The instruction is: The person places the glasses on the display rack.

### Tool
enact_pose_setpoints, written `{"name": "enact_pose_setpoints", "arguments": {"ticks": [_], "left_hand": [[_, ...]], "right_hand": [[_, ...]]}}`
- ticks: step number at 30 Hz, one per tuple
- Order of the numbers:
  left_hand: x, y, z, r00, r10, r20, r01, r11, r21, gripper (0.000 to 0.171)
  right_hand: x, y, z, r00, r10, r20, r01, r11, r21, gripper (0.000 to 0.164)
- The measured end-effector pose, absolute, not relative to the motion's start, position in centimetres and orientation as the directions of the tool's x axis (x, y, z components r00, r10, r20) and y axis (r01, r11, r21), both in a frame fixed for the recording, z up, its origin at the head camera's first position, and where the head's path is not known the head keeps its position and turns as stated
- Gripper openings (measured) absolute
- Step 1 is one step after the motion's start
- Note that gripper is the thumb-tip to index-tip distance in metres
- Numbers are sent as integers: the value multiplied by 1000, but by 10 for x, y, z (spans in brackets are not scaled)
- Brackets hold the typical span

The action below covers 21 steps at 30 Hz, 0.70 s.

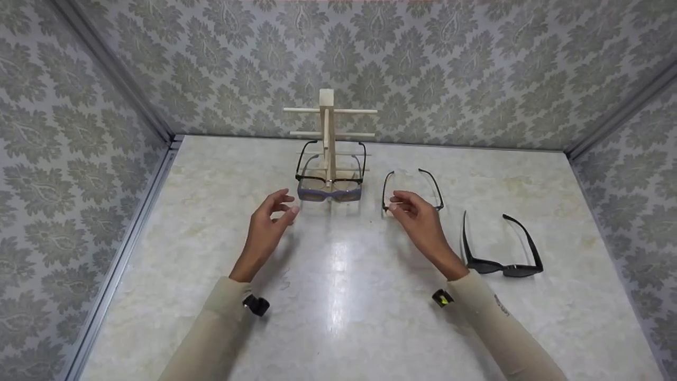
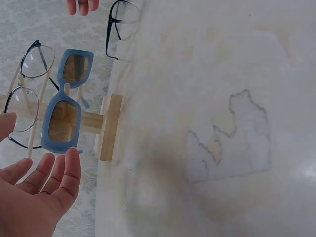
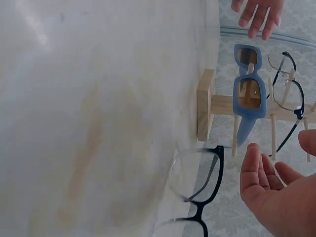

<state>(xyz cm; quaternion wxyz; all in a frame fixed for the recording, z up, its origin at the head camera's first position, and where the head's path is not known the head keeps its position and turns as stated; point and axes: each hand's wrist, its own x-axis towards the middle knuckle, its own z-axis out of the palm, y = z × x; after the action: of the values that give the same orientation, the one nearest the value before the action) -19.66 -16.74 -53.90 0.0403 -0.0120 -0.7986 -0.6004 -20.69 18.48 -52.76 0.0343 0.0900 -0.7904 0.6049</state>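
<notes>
A wooden eyeglass rack (image 1: 327,100) with several crossbars stands upright at the back of the table. Blue-framed sunglasses (image 2: 61,121) with brown lenses hang low on it, below thin glasses with dark tops (image 3: 299,94). My left hand (image 1: 267,225) hovers just left of the blue sunglasses, fingers loosely bent and holding nothing. To the rack's right, black half-rim eyeglasses (image 3: 200,205) lie on the table, temples spread toward the wall. In the head view my right hand (image 1: 421,222) covers part of these eyeglasses; the right wrist view shows its fingers apart from them, with nothing held.
Black sunglasses (image 1: 521,271) with unfolded temples lie right of my right forearm. Patterned wall panels (image 1: 338,58) enclose the marbled table (image 1: 211,174) at the back and sides. The rack's upper crossbars (image 1: 357,111) stick out to both sides.
</notes>
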Motion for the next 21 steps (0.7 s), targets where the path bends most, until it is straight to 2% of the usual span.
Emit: {"name": "enact_pose_setpoints", "arguments": {"ticks": [12,21], "left_hand": [[-185,-152,-553,-995,22,101,103,290,951,55],[-178,-134,-562,-995,76,60,81,313,946,54]], "right_hand": [[-189,218,-530,-982,-36,184,-186,298,-936,34],[-173,244,-538,-982,-30,186,-185,341,-922,34]]}}
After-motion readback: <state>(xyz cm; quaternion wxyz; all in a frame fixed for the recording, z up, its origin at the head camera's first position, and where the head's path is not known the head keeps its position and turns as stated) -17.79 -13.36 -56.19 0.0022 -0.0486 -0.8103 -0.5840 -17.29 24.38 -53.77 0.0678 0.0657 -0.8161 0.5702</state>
